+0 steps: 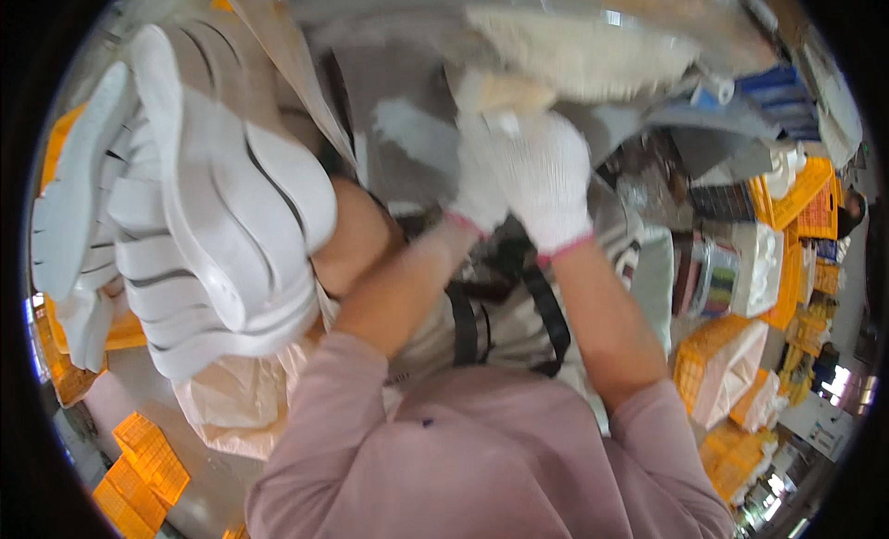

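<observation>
Both my hands wear white knit gloves and are raised together at the top middle. My left hand and my right hand close side by side on the end of a cream fuzzy piece. That piece runs up into a larger cream fleecy pad under clear plastic film. A tall stack of white shoe soles leans at the left, close against my left forearm. Where the fingertips grip is partly hidden by the gloves.
Orange plastic crates lie at the lower left, and more crates stand at the right. White bags and a stack of coloured flat items sit on the right. A pale plastic bag lies below the soles.
</observation>
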A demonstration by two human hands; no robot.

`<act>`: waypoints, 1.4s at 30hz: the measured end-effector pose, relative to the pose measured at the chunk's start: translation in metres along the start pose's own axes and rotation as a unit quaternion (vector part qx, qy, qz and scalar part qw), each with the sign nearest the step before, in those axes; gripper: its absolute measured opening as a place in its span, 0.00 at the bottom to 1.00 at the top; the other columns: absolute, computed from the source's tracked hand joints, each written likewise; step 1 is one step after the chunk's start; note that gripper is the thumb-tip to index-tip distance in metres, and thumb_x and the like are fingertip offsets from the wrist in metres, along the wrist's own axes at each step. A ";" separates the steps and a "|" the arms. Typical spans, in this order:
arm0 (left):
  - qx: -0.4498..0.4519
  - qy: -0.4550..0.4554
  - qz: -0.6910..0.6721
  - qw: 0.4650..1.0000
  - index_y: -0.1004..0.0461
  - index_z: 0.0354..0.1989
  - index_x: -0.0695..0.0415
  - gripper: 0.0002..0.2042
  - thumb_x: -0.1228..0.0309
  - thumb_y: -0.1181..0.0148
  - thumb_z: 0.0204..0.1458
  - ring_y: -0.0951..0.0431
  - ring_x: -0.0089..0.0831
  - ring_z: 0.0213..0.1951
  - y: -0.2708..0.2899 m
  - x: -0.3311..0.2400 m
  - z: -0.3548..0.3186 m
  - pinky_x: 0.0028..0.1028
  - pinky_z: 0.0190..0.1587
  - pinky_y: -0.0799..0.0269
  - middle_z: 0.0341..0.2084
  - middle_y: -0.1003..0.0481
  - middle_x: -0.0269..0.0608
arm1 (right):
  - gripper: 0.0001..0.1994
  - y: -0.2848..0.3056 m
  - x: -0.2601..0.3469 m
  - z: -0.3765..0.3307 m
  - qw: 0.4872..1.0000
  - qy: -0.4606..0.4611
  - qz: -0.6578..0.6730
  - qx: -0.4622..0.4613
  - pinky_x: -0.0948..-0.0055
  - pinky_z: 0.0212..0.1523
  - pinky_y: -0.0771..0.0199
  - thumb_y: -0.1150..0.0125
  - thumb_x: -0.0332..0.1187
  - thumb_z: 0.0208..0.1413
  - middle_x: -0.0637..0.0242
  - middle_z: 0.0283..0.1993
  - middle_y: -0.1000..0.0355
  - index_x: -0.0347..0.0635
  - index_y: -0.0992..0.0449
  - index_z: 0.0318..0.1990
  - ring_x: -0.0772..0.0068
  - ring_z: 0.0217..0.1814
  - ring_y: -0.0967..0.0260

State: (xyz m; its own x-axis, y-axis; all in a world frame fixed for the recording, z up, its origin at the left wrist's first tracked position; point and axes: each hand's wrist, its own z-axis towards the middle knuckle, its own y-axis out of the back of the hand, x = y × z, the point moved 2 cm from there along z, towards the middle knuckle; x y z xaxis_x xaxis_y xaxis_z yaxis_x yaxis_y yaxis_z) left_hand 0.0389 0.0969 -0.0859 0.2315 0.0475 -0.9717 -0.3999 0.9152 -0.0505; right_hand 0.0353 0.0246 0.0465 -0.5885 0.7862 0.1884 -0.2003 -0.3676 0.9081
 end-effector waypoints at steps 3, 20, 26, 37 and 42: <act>0.087 0.364 -0.500 0.781 0.28 0.61 0.58 0.23 0.55 0.43 0.66 0.21 0.44 0.53 -0.010 0.014 -0.010 0.41 0.58 0.24 0.50 0.22 0.48 | 0.17 0.016 -0.008 -0.011 0.955 -0.109 0.220 0.167 0.51 0.42 0.19 0.30 0.47 0.51 0.50 0.32 0.21 0.43 0.18 0.39 0.41 0.39 0.21; 0.007 0.470 -0.565 0.679 0.26 0.53 0.51 0.41 0.23 0.63 0.60 0.21 0.49 0.38 -0.008 0.000 -0.018 0.55 0.44 0.23 0.36 0.24 0.48 | 0.22 0.077 0.032 -0.098 0.966 -0.127 0.133 0.182 0.52 0.51 0.21 0.27 0.39 0.49 0.49 0.50 0.22 0.38 0.21 0.50 0.42 0.50 0.22; 0.127 0.090 -0.218 0.964 0.28 0.65 0.61 0.34 0.43 0.61 0.68 0.19 0.50 0.58 0.020 0.033 0.044 0.49 0.65 0.24 0.54 0.21 0.61 | 0.23 0.032 0.006 -0.009 0.992 -0.018 0.071 0.099 0.54 0.45 0.18 0.24 0.45 0.48 0.50 0.41 0.19 0.38 0.19 0.47 0.44 0.45 0.18; -0.115 0.163 -0.236 0.951 0.29 0.61 0.58 0.19 0.58 0.57 0.74 0.19 0.37 0.54 0.003 -0.014 0.012 0.35 0.59 0.25 0.52 0.21 0.42 | 0.27 -0.005 0.004 -0.001 0.998 0.039 -0.014 0.042 0.57 0.44 0.17 0.23 0.52 0.48 0.54 0.40 0.17 0.41 0.15 0.49 0.50 0.43 0.16; 0.048 0.337 -0.651 0.678 0.27 0.53 0.58 0.36 0.34 0.61 0.66 0.22 0.44 0.54 -0.009 -0.005 -0.018 0.48 0.62 0.28 0.48 0.22 0.45 | 0.36 0.041 0.006 -0.037 0.982 -0.086 0.123 0.113 0.50 0.50 0.20 0.22 0.47 0.46 0.48 0.45 0.20 0.33 0.25 0.59 0.41 0.50 0.21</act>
State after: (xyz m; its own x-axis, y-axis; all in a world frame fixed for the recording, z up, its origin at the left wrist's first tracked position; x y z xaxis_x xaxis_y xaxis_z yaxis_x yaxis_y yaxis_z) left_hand 0.0249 0.0812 -0.0845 -0.1373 -0.9905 -0.0034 -0.1784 0.0281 -0.9836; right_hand -0.0053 -0.0036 0.0708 -0.4527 0.7670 0.4548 0.1221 -0.4519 0.8837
